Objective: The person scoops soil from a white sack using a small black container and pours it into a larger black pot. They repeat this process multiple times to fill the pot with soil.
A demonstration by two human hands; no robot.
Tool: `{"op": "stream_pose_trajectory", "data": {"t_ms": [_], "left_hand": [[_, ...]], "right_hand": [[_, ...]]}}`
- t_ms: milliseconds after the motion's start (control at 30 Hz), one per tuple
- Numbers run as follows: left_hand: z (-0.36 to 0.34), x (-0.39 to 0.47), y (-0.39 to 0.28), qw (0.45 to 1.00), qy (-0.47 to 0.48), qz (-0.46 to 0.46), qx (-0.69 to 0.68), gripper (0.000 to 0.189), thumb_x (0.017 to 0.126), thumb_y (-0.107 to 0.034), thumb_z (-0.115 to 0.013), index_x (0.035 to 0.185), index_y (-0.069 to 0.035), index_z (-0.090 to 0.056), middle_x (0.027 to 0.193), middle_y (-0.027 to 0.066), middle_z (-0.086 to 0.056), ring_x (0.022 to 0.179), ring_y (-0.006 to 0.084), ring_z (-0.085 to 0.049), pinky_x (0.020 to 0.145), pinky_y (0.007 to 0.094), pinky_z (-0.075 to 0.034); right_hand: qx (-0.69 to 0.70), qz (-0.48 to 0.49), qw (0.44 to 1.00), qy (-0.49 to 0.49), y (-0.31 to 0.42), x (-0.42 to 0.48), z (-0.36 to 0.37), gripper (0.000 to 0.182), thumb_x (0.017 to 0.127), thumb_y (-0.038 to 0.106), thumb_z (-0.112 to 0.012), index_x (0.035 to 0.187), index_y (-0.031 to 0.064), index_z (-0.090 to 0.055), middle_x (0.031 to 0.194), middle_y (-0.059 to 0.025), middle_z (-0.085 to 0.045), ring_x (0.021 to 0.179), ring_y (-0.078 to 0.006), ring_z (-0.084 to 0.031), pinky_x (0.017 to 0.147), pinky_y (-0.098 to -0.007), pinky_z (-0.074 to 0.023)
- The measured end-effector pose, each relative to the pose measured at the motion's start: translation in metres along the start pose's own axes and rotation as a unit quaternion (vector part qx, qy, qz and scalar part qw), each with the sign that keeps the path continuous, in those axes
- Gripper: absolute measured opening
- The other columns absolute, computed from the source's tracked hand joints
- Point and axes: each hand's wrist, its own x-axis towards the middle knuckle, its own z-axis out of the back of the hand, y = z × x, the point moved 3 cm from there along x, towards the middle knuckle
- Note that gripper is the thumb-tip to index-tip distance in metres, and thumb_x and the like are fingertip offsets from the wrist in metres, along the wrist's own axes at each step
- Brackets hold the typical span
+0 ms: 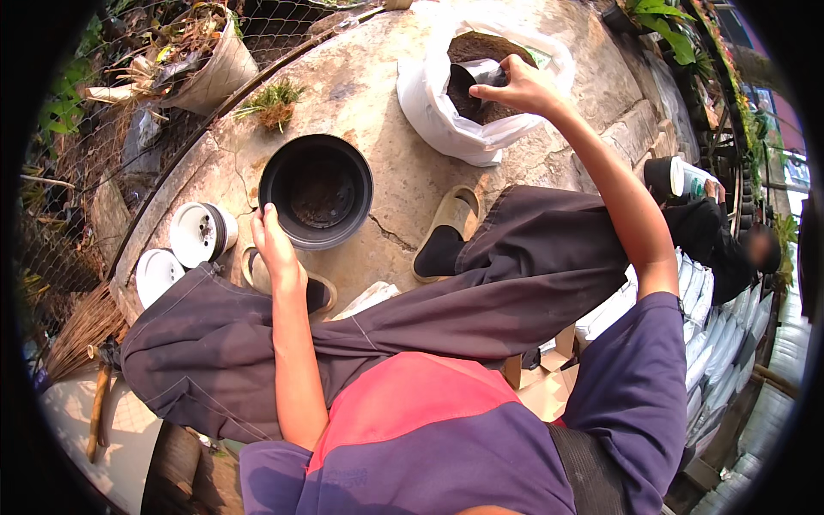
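My left hand (278,248) grips the near-left rim of a round black plastic plant pot (315,145), thumb at the edge. A little dark soil residue shows on the pot's floor. My right hand (524,87) is at the mouth of a white plastic sack (444,138) of dark brown soil (489,48). Its thumb and fingers span a dark cup-like scoop (460,90) with a shiny grey side, which lies tilted in the soil. The palm side and some fingers are hidden, and the scoop's exact shape is unclear.
White pots (193,235) lie at left, near a twig broom (87,328). An uprooted grass clump (277,106) rests on the cracked concrete (386,167). Wire fencing (277,32) borders the far left. At right, a person (708,232) sits near stacked white bags (714,347); a cardboard box (547,386) is beside me.
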Motion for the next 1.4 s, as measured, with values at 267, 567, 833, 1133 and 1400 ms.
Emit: {"op": "stream_pose_trajectory", "data": {"t_ms": [267, 567, 833, 1133, 1400], "left_hand": [[-0.003, 0.002, 0.003, 1.000, -0.009, 0.008, -0.027, 0.024, 0.103, -0.023, -0.055, 0.116, -0.003, -0.059, 0.113, 0.0062, -0.063, 0.103, 0.0160, -0.059, 0.093, 0.0315, -0.046], [0.001, 0.006, 0.010, 0.999, 0.031, 0.022, -0.014, 0.044, 0.103, -0.031, -0.055, 0.133, 0.001, -0.051, 0.129, 0.0098, -0.055, 0.120, 0.0177, -0.048, 0.106, 0.0327, -0.036], [-0.005, -0.004, -0.002, 1.000, 0.010, 0.008, -0.012, 0.040, 0.103, -0.029, -0.055, 0.129, 0.002, -0.055, 0.125, 0.0110, -0.060, 0.116, 0.0191, -0.055, 0.103, 0.0324, -0.040], [-0.005, -0.006, -0.005, 1.000, 0.015, -0.008, -0.010, 0.041, 0.104, -0.032, -0.054, 0.128, 0.000, -0.055, 0.117, 0.0078, -0.059, 0.109, 0.0169, -0.052, 0.099, 0.0319, -0.039], [-0.005, -0.014, -0.015, 1.000, -0.002, -0.002, 0.022, 0.043, 0.104, -0.035, -0.052, 0.129, 0.000, -0.056, 0.121, 0.0089, -0.059, 0.115, 0.0179, -0.052, 0.103, 0.0319, -0.038]], "right_hand": [[0.127, -0.055, 0.990, 0.040, -0.029, 0.009, -0.012, 0.105, 0.072, 0.072, -0.074, 0.130, -0.0129, -0.052, 0.118, -0.0270, -0.065, 0.112, -0.0287, -0.066, 0.093, -0.0360, -0.0535], [0.204, -0.069, 0.975, 0.045, -0.051, 0.002, 0.020, 0.090, 0.083, 0.070, -0.067, 0.129, -0.0077, -0.059, 0.113, -0.0188, -0.069, 0.097, -0.0222, -0.071, 0.089, -0.0328, -0.0569], [0.224, -0.026, 0.974, -0.001, -0.023, -0.003, 0.054, 0.083, 0.084, 0.063, -0.071, 0.134, -0.0026, -0.056, 0.114, -0.0156, -0.068, 0.099, -0.0186, -0.068, 0.090, -0.0316, -0.0535], [0.300, 0.149, 0.942, 0.015, 0.117, -0.048, 0.040, 0.084, 0.083, 0.055, -0.077, 0.138, -0.0035, -0.052, 0.113, -0.0213, -0.069, 0.104, -0.0232, -0.068, 0.088, -0.0347, -0.0552], [0.143, 0.271, 0.952, -0.001, 0.203, -0.093, -0.011, 0.084, 0.080, 0.046, -0.081, 0.143, 0.0039, -0.044, 0.127, -0.0218, -0.057, 0.107, -0.0322, -0.067, 0.094, -0.0435, -0.0520]]}}
